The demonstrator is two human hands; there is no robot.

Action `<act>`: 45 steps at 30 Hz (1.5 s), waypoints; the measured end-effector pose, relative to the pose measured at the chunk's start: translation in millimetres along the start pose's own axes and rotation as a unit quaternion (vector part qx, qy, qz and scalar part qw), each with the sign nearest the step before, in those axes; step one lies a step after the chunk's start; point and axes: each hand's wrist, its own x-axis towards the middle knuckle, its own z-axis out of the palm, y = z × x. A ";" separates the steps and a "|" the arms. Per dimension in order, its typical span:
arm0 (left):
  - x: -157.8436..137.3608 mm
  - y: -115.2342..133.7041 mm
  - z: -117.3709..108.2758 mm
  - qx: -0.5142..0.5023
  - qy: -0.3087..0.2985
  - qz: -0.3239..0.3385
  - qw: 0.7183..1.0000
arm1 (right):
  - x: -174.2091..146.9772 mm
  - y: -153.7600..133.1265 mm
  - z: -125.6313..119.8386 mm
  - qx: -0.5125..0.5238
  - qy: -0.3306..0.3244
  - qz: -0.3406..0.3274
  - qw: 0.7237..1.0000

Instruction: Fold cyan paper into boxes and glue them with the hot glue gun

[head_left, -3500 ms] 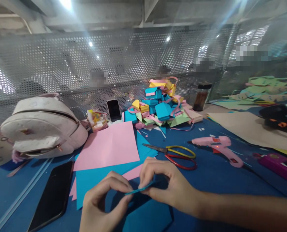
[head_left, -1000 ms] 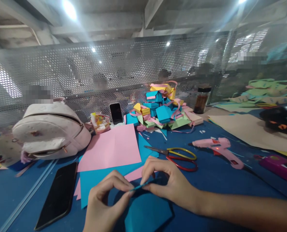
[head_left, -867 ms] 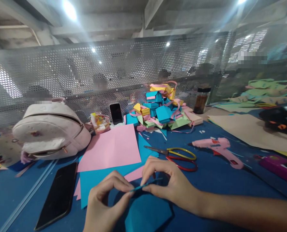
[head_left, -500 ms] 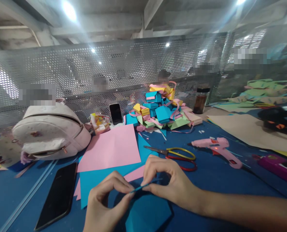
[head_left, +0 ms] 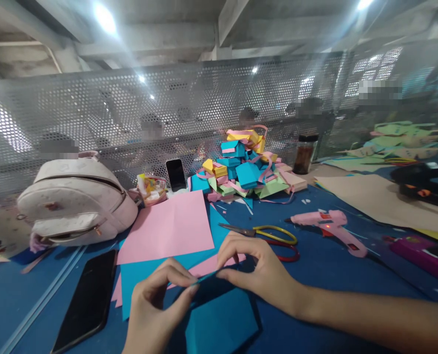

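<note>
Between both hands runs a narrow blue paper strip (head_left: 206, 277), seen nearly edge-on. One end is pinched between the thumb and fingers of my left hand (head_left: 159, 297). My right hand (head_left: 258, 268) pinches the other end the same way. Below the strip, a folded blue paper piece (head_left: 222, 322) rests on the table, apart from the fingers. Behind the hands lie a pink paper sheet (head_left: 169, 228) and a blue sheet (head_left: 141, 280) partly under it. Scissors (head_left: 274, 233) with yellow and red handles lie just beyond my right hand.
A black phone (head_left: 88, 297) lies at left, with a white backpack (head_left: 78, 201) behind it. A pile of folded coloured paper pieces (head_left: 246, 172) stands at the back. On the right are a pink glue gun (head_left: 328, 223), a purple object (head_left: 422, 255) and a dark jar (head_left: 305, 155).
Both hands still pinch the strip. The left hand has shifted slightly left, its fingertips farther from the right hand's, and more of the strip shows between them.
</note>
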 end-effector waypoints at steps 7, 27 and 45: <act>0.8 -1.8 1.4 -0.018 0.005 -0.013 1.000 | 1.7 5.4 -2.1 -0.018 0.003 0.009 1.000; -0.5 -4.1 -10.5 0.067 -0.088 0.076 0.991 | -2.3 -7.0 -3.1 -0.058 -0.043 -0.111 0.991; -0.7 -2.2 -8.9 0.069 -0.094 0.083 0.990 | -2.8 -7.1 -3.0 -0.049 -0.037 -0.114 0.992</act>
